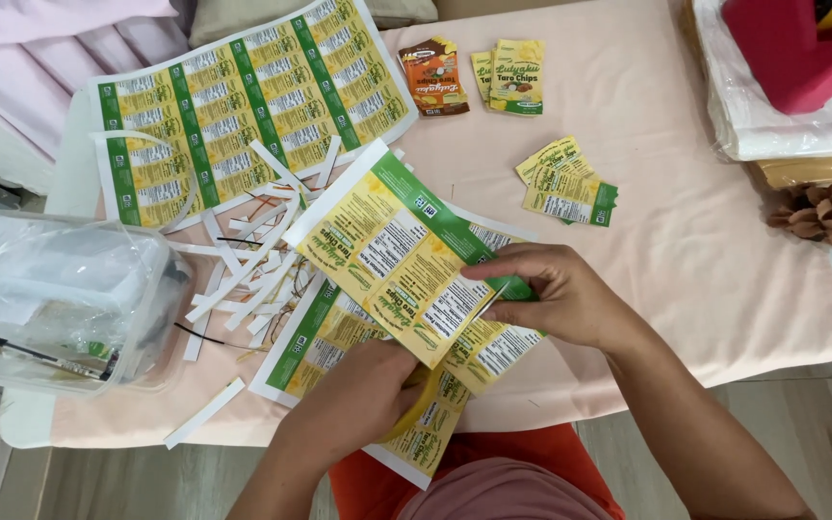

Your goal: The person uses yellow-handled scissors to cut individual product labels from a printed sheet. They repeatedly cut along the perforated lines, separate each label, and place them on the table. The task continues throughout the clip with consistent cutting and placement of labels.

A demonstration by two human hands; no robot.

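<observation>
— What's the surface like?
— I see a table under a pale pink cloth (686, 250), with white paper offcuts (252, 260) strewn across its left half. A full uncut sheet of yellow-and-green labels (243, 106) lies flat at the far left, and a clear plastic tub (60, 299) sits at the left edge.

— And the hands?
— My right hand (556, 294) pinches the green edge of a printed label sheet (397, 250), fingers closed on it, holding it tilted above another label sheet (325, 337) on the cloth. My left hand (363, 395) is curled around yellow-handled scissors (426, 395), whose blades meet the held sheet near its lower edge.

— Anything else nearby?
— Cut labels (565, 183) lie in a small stack beyond the right hand, well apart from it. Three snack pouches (474, 77) rest at the far side. A stack of clear plastic sheets (782, 116) and a brown dried flower (825, 212) sit at the right
</observation>
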